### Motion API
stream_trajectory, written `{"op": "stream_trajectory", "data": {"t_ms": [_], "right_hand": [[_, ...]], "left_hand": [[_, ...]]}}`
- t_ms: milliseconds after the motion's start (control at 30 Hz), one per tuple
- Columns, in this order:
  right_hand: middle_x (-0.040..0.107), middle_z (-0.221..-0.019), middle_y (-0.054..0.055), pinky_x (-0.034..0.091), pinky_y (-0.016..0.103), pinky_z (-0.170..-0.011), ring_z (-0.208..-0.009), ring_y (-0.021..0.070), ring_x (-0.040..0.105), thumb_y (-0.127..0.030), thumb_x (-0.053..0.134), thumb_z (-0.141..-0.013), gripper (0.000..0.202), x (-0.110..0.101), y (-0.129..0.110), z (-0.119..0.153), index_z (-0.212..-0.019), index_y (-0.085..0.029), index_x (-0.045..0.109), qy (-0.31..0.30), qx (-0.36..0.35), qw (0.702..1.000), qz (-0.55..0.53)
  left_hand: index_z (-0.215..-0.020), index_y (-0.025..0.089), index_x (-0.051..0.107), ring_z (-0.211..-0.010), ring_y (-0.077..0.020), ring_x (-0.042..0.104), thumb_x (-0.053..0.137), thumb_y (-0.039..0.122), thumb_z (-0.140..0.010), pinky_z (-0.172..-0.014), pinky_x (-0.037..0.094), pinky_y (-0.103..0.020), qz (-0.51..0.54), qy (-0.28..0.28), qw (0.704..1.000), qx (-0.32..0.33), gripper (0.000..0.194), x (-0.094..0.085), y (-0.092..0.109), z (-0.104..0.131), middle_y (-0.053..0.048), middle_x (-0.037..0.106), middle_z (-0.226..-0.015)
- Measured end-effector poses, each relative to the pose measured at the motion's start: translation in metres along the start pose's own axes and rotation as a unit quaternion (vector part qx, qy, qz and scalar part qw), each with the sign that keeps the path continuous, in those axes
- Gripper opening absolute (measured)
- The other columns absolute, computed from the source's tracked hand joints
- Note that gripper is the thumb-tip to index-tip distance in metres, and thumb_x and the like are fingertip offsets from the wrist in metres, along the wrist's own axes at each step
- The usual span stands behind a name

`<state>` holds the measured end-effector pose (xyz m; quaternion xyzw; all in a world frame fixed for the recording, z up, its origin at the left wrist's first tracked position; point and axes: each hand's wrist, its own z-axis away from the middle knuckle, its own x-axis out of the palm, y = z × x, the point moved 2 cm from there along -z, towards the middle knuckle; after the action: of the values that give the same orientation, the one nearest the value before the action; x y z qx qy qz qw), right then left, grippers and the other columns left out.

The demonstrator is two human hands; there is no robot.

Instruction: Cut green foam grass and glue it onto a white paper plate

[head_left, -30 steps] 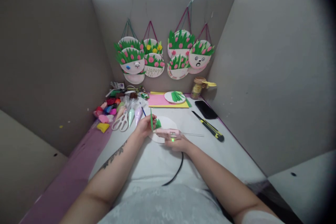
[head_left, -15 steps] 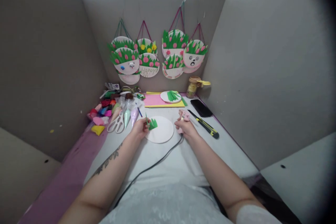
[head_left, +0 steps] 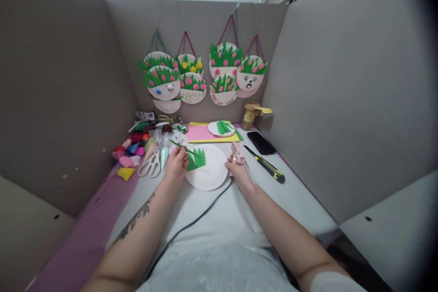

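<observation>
At frame centre: left hand (head_left: 176, 163), pinching green strip (head_left: 191, 152), tilted, over left part of plate (head_left: 214, 173) bearing green blades (head_left: 199, 161); right of centre: right hand (head_left: 239, 171), gripping glue gun (head_left: 238, 152). Step, seemingly: gluing strip. Next move calls for aligning strip beside blades.

The round white paper plate (head_left: 214, 172) sits between the hands, with pointed green paper blades (head_left: 198, 162) on its left part. A narrow green strip (head_left: 175, 143), pinched in the left hand (head_left: 177, 164), slants down rightward. The pink glue gun (head_left: 238, 154) is in the right hand (head_left: 238, 171).
</observation>
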<state>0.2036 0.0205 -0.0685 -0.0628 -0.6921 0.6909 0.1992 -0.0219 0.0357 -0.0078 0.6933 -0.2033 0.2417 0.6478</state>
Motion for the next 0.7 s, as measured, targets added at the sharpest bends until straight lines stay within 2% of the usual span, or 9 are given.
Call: {"op": "stream_trajectory", "data": {"t_ms": [100,200,300,433,600,700], "right_hand": [[0.058,-0.082,-0.002,0.044,0.023,-0.055,-0.065,0.0133,0.055,-0.034,0.071,-0.059,0.047,-0.001,-0.01,0.008,-0.099,-0.021,0.051,-0.005,-0.085,0.996,0.034],[0.058,-0.087,0.0,0.047,0.025,-0.064,-0.071,0.0139,0.055,-0.037,0.069,-0.067,0.038,-0.002,-0.022,0.018,-0.097,-0.021,0.051,-0.008,-0.146,0.986,0.081],[0.058,-0.09,0.0,0.047,0.026,-0.07,-0.074,0.0139,0.055,-0.037,0.068,-0.072,0.035,-0.001,-0.031,0.029,-0.098,-0.022,0.051,-0.025,-0.174,0.98,0.097],[0.058,-0.091,0.001,0.047,0.026,-0.07,-0.074,0.0139,0.055,-0.037,0.068,-0.075,0.036,-0.001,-0.035,0.036,-0.102,-0.022,0.05,-0.04,-0.172,0.979,0.1],[0.058,-0.093,0.002,0.048,0.027,-0.071,-0.075,0.0143,0.056,-0.037,0.068,-0.077,0.038,-0.001,-0.033,0.037,-0.106,-0.022,0.05,-0.054,-0.181,0.976,0.107],[0.06,-0.093,0.002,0.049,0.028,-0.071,-0.075,0.0151,0.057,-0.038,0.069,-0.076,0.04,-0.002,-0.03,0.036,-0.107,-0.022,0.051,-0.056,-0.188,0.975,0.104]], "left_hand": [[-0.074,0.018,0.061,-0.049,-0.0052,0.041,0.076,0.023,-0.069,-0.046,0.031,-0.016,-0.083,0.033,0.986,0.139,0.016,-0.001,0.015,0.003,0.006,0.049,-0.058],[-0.073,0.018,0.065,-0.06,-0.0095,0.051,0.075,0.024,-0.07,-0.056,0.039,-0.019,-0.156,0.063,0.964,0.206,0.011,-0.002,0.021,0.009,0.002,0.059,-0.064],[-0.073,0.019,0.068,-0.064,-0.0115,0.052,0.075,0.025,-0.07,-0.061,0.042,-0.021,-0.2,0.041,0.954,0.219,0.01,0.001,0.021,0.016,0.001,0.062,-0.067],[-0.069,0.019,0.068,-0.061,-0.0112,0.048,0.074,0.026,-0.071,-0.057,0.039,-0.021,-0.253,0.014,0.945,0.205,0.01,0.007,0.018,0.024,0.002,0.058,-0.063],[-0.07,0.017,0.07,-0.06,-0.011,0.047,0.073,0.028,-0.072,-0.056,0.037,-0.021,-0.306,0.019,0.931,0.198,0.011,0.013,0.018,0.029,0.002,0.059,-0.063],[-0.073,0.017,0.069,-0.059,-0.0109,0.047,0.069,0.032,-0.075,-0.057,0.037,-0.022,-0.356,0.012,0.912,0.204,0.016,0.013,0.016,0.029,0.002,0.058,-0.062]]}}
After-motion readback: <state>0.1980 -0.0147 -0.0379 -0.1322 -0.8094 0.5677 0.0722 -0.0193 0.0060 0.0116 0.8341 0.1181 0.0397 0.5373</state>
